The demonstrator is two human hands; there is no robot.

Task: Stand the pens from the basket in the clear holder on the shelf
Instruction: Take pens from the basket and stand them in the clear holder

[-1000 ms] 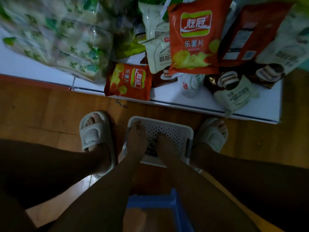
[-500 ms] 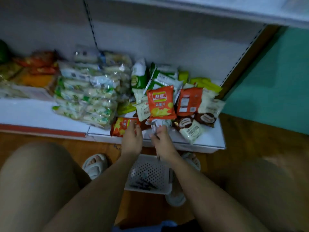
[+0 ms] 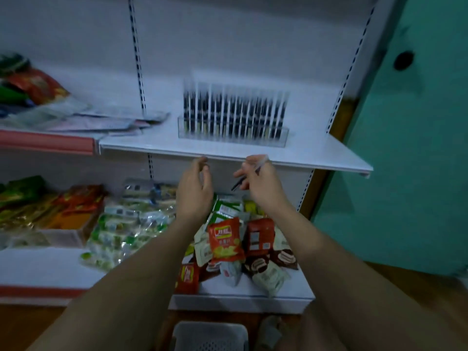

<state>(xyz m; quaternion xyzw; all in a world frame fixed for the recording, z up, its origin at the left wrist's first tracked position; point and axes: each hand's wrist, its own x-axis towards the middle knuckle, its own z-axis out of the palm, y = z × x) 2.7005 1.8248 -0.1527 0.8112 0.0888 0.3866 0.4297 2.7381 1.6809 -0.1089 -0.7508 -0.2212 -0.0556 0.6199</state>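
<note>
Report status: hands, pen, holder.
Right hand gripping pen, left hand open, empty. Clear holder on shelf, nearly full. Path clear.

Both forearms bare — no sleeves, rings or watch on either wrist.

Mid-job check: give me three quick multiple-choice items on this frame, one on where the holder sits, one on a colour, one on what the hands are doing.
1. Where is the clear holder?
A. on the upper white shelf
B. on the floor
C. in the basket

2. What colour is the wall to the right of the shelving?
A. red
B. teal green
C. yellow

3. What does the right hand hold?
A. nothing
B. a snack bag
C. a pen

Answers: A, the holder stands on that shelf with pens in it; B, the wall is teal; C, a dark pen sticks out of the right hand, while the left hand is open.
</note>
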